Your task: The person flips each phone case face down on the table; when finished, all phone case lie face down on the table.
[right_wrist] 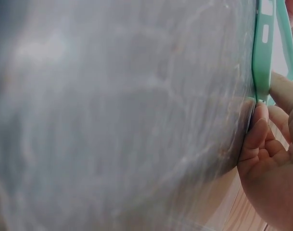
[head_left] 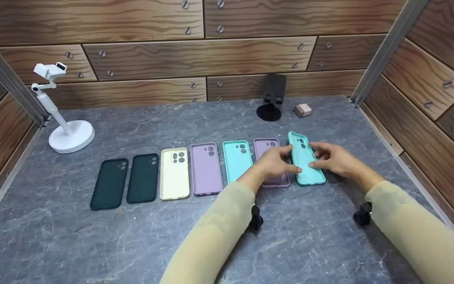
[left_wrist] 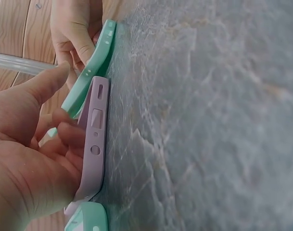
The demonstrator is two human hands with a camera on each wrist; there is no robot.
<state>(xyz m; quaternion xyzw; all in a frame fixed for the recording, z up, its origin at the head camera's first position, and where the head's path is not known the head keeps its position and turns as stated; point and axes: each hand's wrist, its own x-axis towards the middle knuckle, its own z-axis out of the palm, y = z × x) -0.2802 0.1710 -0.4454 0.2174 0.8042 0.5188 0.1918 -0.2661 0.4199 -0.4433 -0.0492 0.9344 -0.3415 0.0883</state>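
My left hand (head_left: 276, 161) and right hand (head_left: 331, 159) are both on the mint-green phone case (head_left: 305, 162) at the end of the row. Left fingers and thumb close on its left long edge; right fingers curl under the right long edge with the thumb on its face. The left wrist view shows the case (left_wrist: 91, 67) tipped up on one long edge, the other edge raised off the tabletop (head_left: 93, 236). The right wrist view shows my fingertips (right_wrist: 258, 126) wedged between the tabletop and the case edge (right_wrist: 262, 53).

Directly beneath my left hand lies the lilac case (head_left: 267, 146), flat, its side wall just beside the tilted mint-green case. In my judgement, doing this step well depends on keeping the grip on the rims only: the material looks soft and a squeeze across the middle would likely bow it. Both hands should share the load evenly. The left heel of hand should not drag on the lilac case, or the row alignment will likely be disturbed.

Further left of my hands: a second mint-green case (head_left: 236, 159), another lilac one (head_left: 205, 169), a cream case (head_left: 175, 172) and two dark green cases (head_left: 126, 182), all lying flat.

Beyond my hands stand a black stand (head_left: 272, 98), a small pink block (head_left: 302, 110), and far left a white stand (head_left: 63, 118).
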